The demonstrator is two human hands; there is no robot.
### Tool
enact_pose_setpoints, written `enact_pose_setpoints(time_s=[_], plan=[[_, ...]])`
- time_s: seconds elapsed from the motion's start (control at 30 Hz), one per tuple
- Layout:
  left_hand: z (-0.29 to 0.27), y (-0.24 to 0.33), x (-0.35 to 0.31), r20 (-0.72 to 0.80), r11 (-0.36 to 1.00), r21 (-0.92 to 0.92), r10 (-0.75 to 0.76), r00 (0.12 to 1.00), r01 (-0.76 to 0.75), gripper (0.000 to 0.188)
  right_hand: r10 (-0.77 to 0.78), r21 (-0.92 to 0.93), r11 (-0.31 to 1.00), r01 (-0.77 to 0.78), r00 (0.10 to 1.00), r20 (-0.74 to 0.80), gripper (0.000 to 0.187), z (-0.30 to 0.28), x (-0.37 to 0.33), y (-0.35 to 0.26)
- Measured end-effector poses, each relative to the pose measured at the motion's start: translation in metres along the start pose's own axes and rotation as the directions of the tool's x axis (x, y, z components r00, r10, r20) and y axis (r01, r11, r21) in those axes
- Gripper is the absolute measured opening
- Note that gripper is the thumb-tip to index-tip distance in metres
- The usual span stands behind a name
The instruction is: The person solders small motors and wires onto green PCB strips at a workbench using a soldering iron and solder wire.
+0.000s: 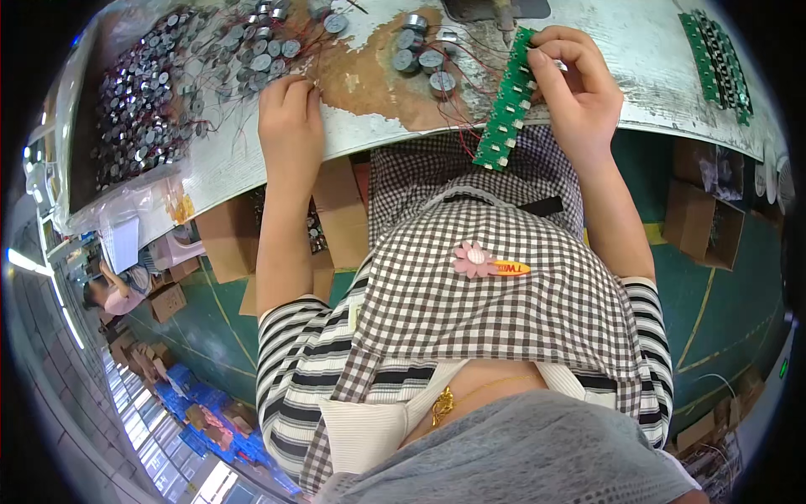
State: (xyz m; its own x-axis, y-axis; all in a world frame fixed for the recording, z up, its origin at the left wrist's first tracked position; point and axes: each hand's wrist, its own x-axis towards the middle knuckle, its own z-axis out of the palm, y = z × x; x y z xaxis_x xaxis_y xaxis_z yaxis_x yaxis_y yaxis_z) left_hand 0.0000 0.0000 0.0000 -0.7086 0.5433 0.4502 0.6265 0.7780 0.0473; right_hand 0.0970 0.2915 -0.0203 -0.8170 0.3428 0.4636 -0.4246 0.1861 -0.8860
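Note:
My right hand [571,88] grips a long green circuit board strip [506,109] that hangs tilted over the near edge of the worn white workbench [252,160]. My left hand [290,118] rests on the bench with fingers curled, its fingertips at thin red wires beside a big heap of small round metal discs with leads [159,92]. Whether it pinches a wire I cannot tell. Three or so loose discs [424,55] with red wires lie between my hands.
More green circuit board strips [718,59] lie at the bench's right end. Open cardboard boxes [701,223] stand on the green floor under the bench. Another person [113,294] sits far left among boxes and blue crates [193,399].

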Motion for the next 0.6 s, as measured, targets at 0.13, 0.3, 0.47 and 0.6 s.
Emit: enact_pose_setpoints(time_s=[0.13, 0.3, 0.47, 0.6], plan=[[-0.005, 0.017, 0.010, 0.089, 0.588, -0.747, -0.373, 0.924, 0.309, 0.010, 0.025, 0.094, 0.995, -0.027, 0.999, 0.022, 0.005, -0.001, 0.003, -0.003], [-0.008, 0.045, 0.027, 0.402, 0.109, -0.881, -0.344, 0.849, 0.461, 0.014, 0.000, 0.289, 0.957, -0.013, 0.999, 0.044, 0.002, 0.000, 0.003, -0.009], [-0.003, 0.057, 0.033, 0.517, -0.045, -0.853, -0.204, 0.831, 0.520, 0.012, -0.036, -0.134, 0.990, 0.051, 0.993, 0.112, 0.006, -0.007, -0.005, -0.006], [-0.011, 0.072, 0.048, 0.570, -0.117, -0.821, -0.200, 0.797, 0.558, 0.010, 0.059, -0.015, 0.998, -0.058, 0.995, 0.079, 0.009, -0.004, 0.000, -0.019]])
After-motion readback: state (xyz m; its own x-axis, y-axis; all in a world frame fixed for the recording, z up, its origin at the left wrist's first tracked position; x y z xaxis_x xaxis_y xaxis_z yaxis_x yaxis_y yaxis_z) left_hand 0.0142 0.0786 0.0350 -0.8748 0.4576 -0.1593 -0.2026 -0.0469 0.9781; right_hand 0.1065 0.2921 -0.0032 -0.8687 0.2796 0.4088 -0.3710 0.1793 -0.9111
